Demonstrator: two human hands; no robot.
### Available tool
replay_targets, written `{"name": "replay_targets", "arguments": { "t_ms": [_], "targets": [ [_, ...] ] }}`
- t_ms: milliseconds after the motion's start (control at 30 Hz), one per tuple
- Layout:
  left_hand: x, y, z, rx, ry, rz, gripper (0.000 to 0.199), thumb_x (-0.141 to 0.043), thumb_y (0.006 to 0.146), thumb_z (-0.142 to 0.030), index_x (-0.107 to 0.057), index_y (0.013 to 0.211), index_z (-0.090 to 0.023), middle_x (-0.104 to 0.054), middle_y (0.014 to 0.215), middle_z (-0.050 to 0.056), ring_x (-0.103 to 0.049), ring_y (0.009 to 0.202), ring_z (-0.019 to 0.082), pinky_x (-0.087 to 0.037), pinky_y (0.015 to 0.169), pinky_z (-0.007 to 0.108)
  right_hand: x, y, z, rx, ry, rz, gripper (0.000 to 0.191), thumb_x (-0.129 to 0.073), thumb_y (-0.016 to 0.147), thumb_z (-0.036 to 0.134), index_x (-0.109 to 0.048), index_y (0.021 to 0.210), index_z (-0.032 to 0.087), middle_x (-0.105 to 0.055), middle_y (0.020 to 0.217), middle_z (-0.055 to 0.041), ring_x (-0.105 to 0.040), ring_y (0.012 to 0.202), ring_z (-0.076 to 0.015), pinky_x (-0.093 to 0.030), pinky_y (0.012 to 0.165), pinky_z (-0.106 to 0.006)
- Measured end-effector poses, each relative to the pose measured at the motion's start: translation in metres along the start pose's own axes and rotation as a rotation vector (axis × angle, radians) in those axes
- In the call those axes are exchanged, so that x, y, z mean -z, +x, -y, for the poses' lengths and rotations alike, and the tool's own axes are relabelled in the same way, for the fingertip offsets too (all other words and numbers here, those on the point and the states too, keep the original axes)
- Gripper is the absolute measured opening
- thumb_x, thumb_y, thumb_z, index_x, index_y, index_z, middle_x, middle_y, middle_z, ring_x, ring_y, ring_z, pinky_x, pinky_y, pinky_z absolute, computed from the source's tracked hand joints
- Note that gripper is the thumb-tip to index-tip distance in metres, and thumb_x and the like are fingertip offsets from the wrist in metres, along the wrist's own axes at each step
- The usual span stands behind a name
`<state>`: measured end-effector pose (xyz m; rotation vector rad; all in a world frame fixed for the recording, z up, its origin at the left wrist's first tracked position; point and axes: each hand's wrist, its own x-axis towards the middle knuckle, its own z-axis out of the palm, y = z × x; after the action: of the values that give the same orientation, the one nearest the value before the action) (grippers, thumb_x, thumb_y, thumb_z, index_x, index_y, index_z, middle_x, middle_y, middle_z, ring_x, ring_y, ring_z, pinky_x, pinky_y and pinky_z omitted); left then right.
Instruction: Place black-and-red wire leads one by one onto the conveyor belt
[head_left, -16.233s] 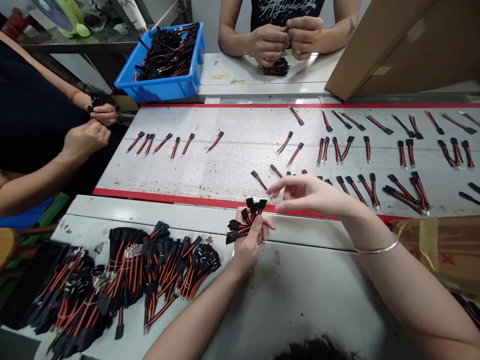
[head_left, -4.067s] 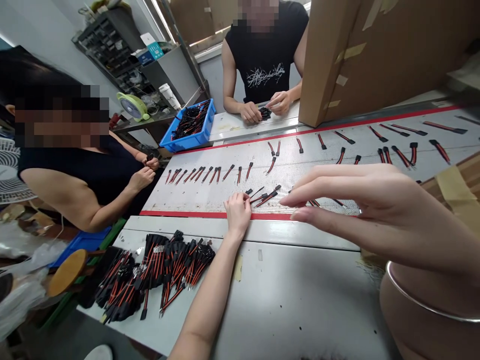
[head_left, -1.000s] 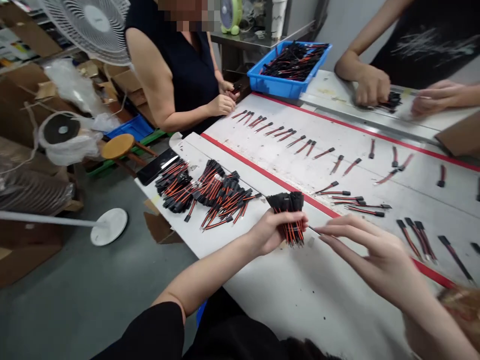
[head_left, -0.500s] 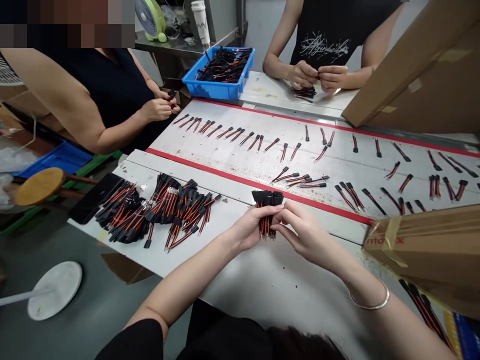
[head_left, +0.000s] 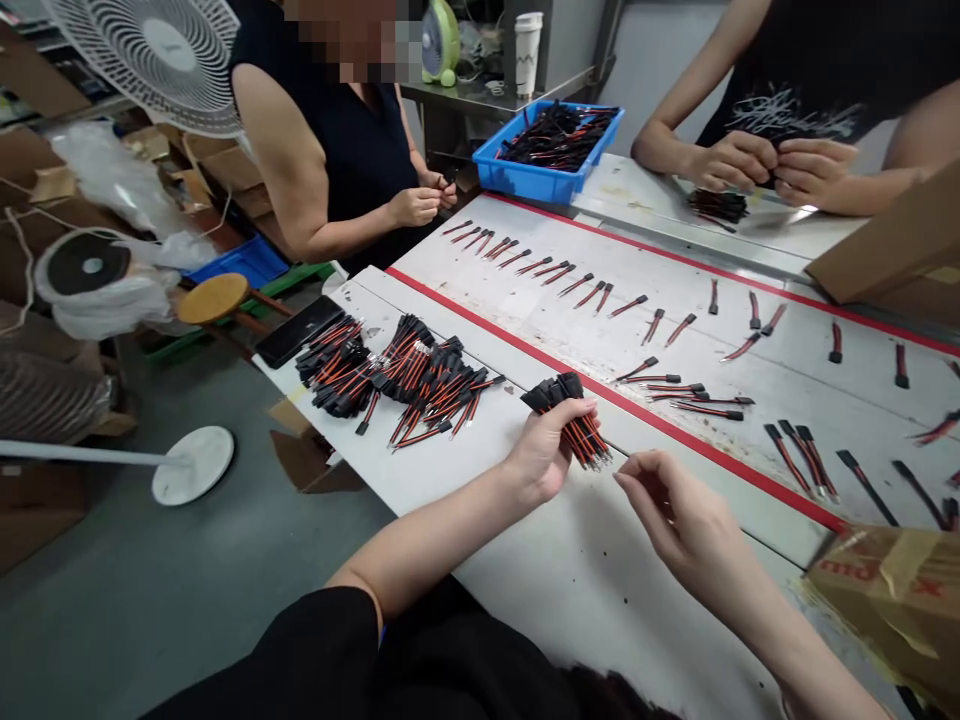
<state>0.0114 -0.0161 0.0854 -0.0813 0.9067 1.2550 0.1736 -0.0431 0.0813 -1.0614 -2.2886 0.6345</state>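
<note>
My left hand [head_left: 541,458] is wrapped round a bundle of short red-and-black cables [head_left: 583,432] with black connectors. The connectors point up and left; the bare wire ends point down and right. To the right of the bundle, apart from it, is my right hand [head_left: 679,515]. Its thumb and forefinger are drawn together and the other fingers curl in, with nothing visible between them. On the white table [head_left: 517,550], left of my hands, lies a heap of the same cables [head_left: 431,385].
Loose cables lie spaced along a red-edged conveyor belt [head_left: 540,320]. A blue bin [head_left: 529,182] full of cables stands beyond. Two people handle cables at left and across the belt. A cardboard box [head_left: 892,590] stands at right, a phone [head_left: 300,330] at the table's left corner.
My view has swung left, so the scene sits further right. My right hand has come away from the bundle. The left hand still grips it, now with the wire ends slanting right.
</note>
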Motion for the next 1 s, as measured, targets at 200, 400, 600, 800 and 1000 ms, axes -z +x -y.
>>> {"name": "replay_targets", "arguments": {
  "t_ms": [200, 400, 600, 800, 1000],
  "targets": [
    [0.001, 0.011, -0.015, -0.021, -0.362, -0.084, 0.019, -0.070, 0.083, -0.018, -0.059, 0.068, -0.015, -0.060, 0.063, -0.002, -0.057, 0.055, 0.009, -0.046, 0.057, 0.021, -0.022, 0.001, -0.001, 0.360, -0.204, -0.092, 0.012, -0.058, 0.096, 0.006, -0.056, 0.100, 0.017, -0.059, 0.078, -0.0035, -0.055, 0.065, -0.0146, -0.043, 0.062, -0.026],
    [0.013, 0.018, -0.029, 0.028, -0.271, -0.100, 0.014, -0.067, 0.077, -0.005, -0.060, 0.067, -0.013, -0.062, 0.062, 0.001, -0.062, 0.058, 0.010, -0.050, 0.061, 0.022, 0.007, -0.015, -0.007, 0.376, -0.416, -0.030, 0.013, -0.064, 0.093, 0.007, -0.058, 0.101, 0.016, -0.062, 0.081, -0.0060, -0.057, 0.071, -0.0175, -0.042, 0.069, -0.030],
    [0.044, 0.032, -0.024, -0.518, 0.124, -0.085, 0.017, -0.077, 0.067, -0.020, -0.061, 0.069, -0.015, -0.063, 0.064, -0.002, -0.060, 0.059, 0.010, -0.047, 0.059, 0.021, 0.027, -0.068, -0.007, 0.011, -0.226, 0.107, 0.018, -0.049, 0.104, 0.028, -0.061, 0.095, 0.021, -0.063, 0.088, -0.0061, -0.060, 0.062, -0.0129, -0.046, 0.057, -0.025],
    [0.097, 0.039, -0.023, -0.663, 0.917, 0.341, 0.054, -0.086, 0.052, -0.019, -0.056, 0.097, -0.023, -0.071, 0.084, 0.001, -0.071, 0.076, 0.021, -0.057, 0.075, 0.036, 0.050, -0.160, -0.031, -0.402, -0.228, 0.014, 0.031, -0.062, 0.093, 0.052, -0.074, 0.084, 0.025, -0.073, 0.092, -0.0072, -0.073, 0.072, -0.0203, -0.059, 0.057, -0.025],
    [0.110, 0.050, -0.040, -0.674, 1.381, 0.488, 0.036, -0.075, 0.061, -0.020, -0.068, 0.096, -0.021, -0.077, 0.100, 0.009, -0.073, 0.097, 0.030, -0.055, 0.092, 0.043, 0.050, -0.235, -0.041, -0.890, -0.416, -0.168, 0.044, -0.060, 0.080, 0.067, -0.080, 0.081, 0.028, -0.078, 0.091, -0.0092, -0.077, 0.077, -0.0331, -0.062, 0.052, -0.039]
  ]
}}
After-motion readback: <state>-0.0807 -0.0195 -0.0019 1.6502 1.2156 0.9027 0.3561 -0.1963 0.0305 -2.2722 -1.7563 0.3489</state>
